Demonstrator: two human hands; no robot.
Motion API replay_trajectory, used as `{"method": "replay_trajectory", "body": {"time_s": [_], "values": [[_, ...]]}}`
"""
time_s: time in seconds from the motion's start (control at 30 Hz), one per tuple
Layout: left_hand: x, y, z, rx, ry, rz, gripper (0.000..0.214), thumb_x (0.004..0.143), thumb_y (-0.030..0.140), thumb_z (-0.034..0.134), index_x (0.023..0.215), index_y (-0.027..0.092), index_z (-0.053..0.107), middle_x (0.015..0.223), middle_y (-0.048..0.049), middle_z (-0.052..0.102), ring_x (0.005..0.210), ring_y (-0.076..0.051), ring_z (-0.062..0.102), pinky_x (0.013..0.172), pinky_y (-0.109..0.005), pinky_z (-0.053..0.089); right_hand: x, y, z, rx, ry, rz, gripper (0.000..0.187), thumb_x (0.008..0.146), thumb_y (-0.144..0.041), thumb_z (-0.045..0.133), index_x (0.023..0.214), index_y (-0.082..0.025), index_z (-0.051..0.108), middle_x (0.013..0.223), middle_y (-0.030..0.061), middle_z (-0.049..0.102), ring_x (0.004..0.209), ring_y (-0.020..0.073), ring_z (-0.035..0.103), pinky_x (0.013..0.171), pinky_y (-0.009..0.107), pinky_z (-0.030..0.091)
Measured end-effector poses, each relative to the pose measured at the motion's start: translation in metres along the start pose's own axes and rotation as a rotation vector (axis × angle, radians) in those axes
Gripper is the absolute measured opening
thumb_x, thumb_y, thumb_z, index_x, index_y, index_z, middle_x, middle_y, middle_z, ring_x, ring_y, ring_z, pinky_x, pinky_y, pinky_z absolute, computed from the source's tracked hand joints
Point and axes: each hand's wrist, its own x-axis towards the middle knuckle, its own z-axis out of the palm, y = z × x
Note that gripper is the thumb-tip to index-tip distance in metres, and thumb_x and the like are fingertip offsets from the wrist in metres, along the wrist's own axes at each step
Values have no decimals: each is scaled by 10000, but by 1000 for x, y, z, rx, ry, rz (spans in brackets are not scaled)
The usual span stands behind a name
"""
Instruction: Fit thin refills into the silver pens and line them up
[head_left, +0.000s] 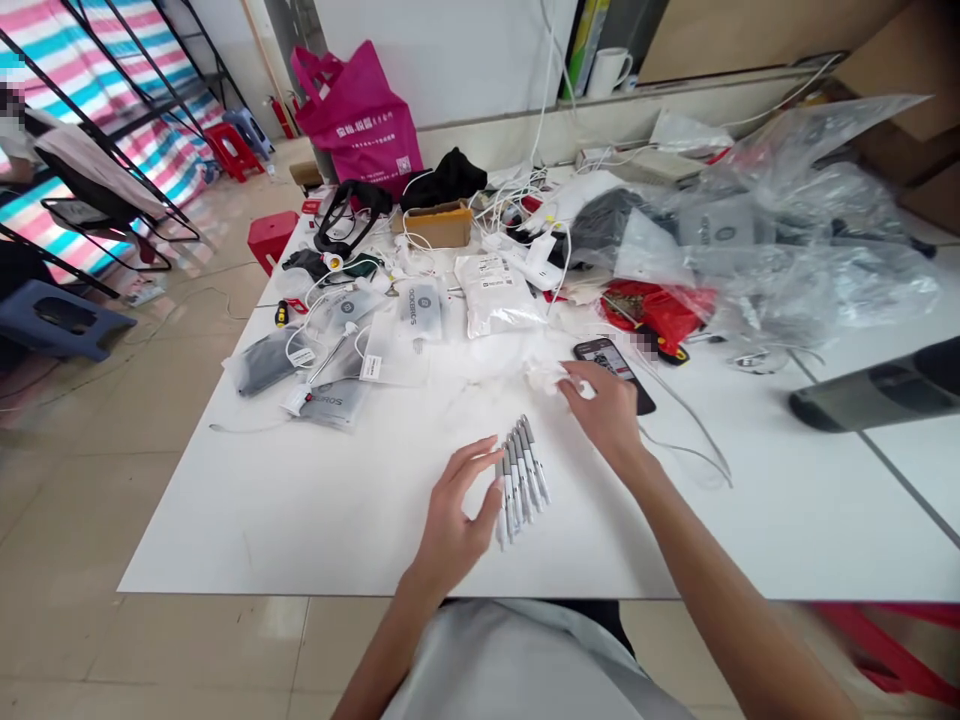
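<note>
A row of several grey-and-white pens lies side by side on the white table in front of me. My left hand is at the left side of the row, thumb and fingers apart. Its fingertips are close to the nearest pen, and I cannot tell if they touch it. Farther off and to the right, my right hand is closed on a crumpled white tissue. Just behind that hand lies a dark phone with its screen lit, partly covered by the hand.
Packed grey pouches and a white plastic package lie beyond the pens. Tangled white cables and a pink bag are at the back. Clear plastic bags and a dark bottle stand to the right.
</note>
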Motion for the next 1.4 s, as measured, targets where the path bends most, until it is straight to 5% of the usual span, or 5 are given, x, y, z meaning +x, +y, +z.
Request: {"method": "replay_trajectory", "body": {"time_s": [0.5, 0.7, 0.9, 1.07, 1.4], "values": [[-39, -44, -64, 126, 271, -123, 216, 1018, 302, 614, 1183, 237, 739, 1268, -89, 728, 1227, -230, 683, 1056, -414, 575, 19, 34, 41, -176, -193, -172, 245, 1001, -260, 561, 1137, -201, 757, 1238, 132, 751, 1155, 270, 701, 1060, 432, 561], [-30, -45, -79, 228, 307, -83, 231, 1007, 303, 632, 1206, 259, 740, 1256, -69, 733, 1205, -230, 684, 1060, -412, 558, -25, 36, -45, -163, 139, -232, 250, 981, -275, 606, 1194, -220, 725, 1286, 129, 731, 1179, 269, 705, 1058, 454, 563], [-39, -66, -81, 107, 384, -154, 114, 994, 320, 645, 1021, 212, 673, 1093, -65, 733, 1085, -219, 712, 1007, -404, 586, -55, 158, -156, -509, 397, -28, 315, 903, -332, 677, 1158, -149, 699, 1223, 254, 691, 1168, 349, 673, 1008, 506, 531], [-14, -56, -76, 271, 247, -34, 132, 1006, 319, 625, 1061, 217, 689, 1117, -73, 731, 1056, -213, 699, 959, -389, 577, -45, 220, -173, -564, 251, 118, 161, 816, -338, 729, 909, -210, 704, 1202, 235, 640, 1139, 341, 621, 936, 503, 506], [-34, -35, -39, 455, -62, 125, 453, 993, 336, 670, 1430, 257, 584, 1386, -123, 685, 1294, -265, 658, 1059, -435, 578, -85, 52, -97, -247, 167, -170, 205, 940, -230, 638, 1144, -231, 658, 1051, 122, 724, 999, 282, 711, 914, 464, 577]]}}
